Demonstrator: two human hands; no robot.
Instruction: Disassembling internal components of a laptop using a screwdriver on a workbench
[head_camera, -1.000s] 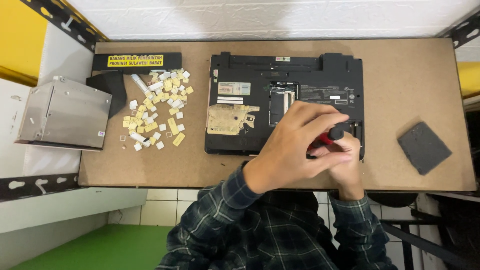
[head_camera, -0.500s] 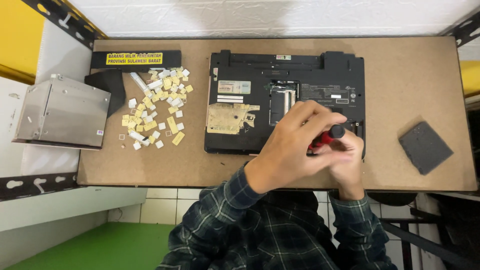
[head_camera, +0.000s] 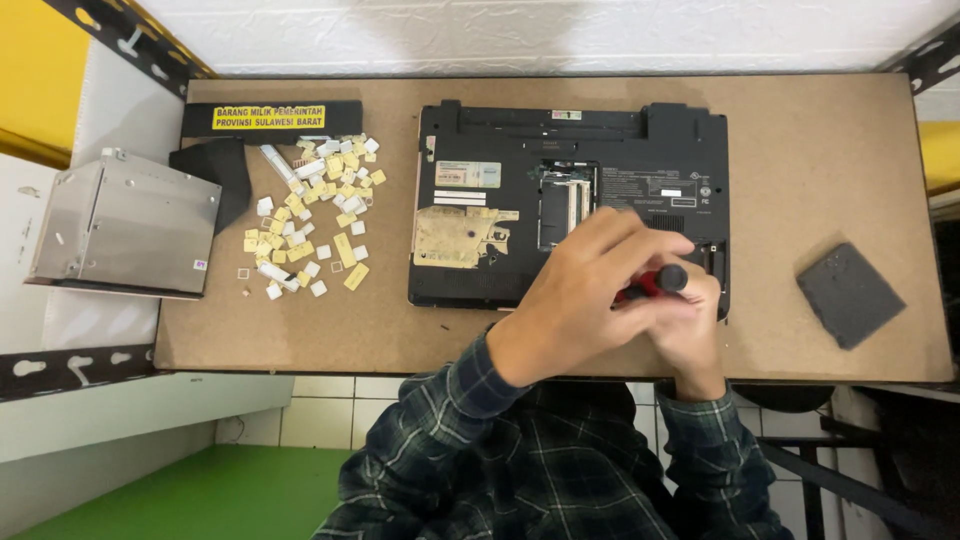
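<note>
The screwdriver (head_camera: 655, 283), a slim, stiff tool with a red-and-black handle that we judge light and best gripped there, stands over the laptop's (head_camera: 500, 200) near right corner. Our left hand (head_camera: 585, 290) wraps it; our right hand (head_camera: 690, 325) steadies beneath, by the tabletop's (head_camera: 800, 150) near edge.

Head view, straight down, table (head_camera: 800, 150) near
</note>
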